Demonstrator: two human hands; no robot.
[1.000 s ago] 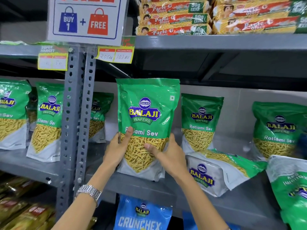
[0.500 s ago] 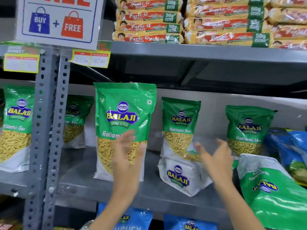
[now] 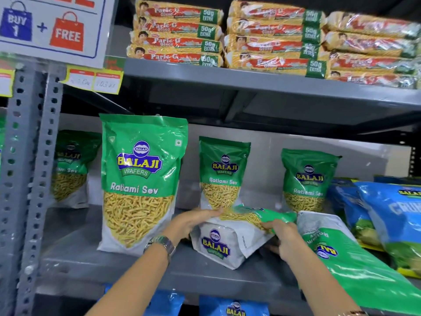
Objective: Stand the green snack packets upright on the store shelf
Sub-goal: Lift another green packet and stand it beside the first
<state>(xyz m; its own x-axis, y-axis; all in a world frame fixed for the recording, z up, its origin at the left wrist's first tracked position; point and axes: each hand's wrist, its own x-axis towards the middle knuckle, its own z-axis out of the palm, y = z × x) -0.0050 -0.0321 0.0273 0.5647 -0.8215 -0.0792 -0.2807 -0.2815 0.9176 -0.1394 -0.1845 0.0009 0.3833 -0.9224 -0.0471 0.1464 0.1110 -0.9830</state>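
A green Balaji packet (image 3: 230, 238) lies on its back on the grey shelf (image 3: 136, 272), white bottom toward me. My left hand (image 3: 193, 221) grips its left upper edge and my right hand (image 3: 282, 236) grips its right side. Left of it a large green packet (image 3: 139, 179) stands upright at the shelf front. Two more green packets (image 3: 224, 172) (image 3: 307, 179) stand upright at the back. Another green packet (image 3: 355, 265) lies flat at the right, hanging over the shelf edge.
Blue Crunchex bags (image 3: 391, 213) lie at the far right. A perforated grey upright (image 3: 29, 179) bounds the bay on the left, with one more green packet (image 3: 70, 165) behind it. Biscuit packs (image 3: 268, 39) fill the shelf above. Blue bags (image 3: 232, 309) sit below.
Both hands let go of the large packet, which now stands on its own, moved right, and closed on the lying packet. The view has shifted right.
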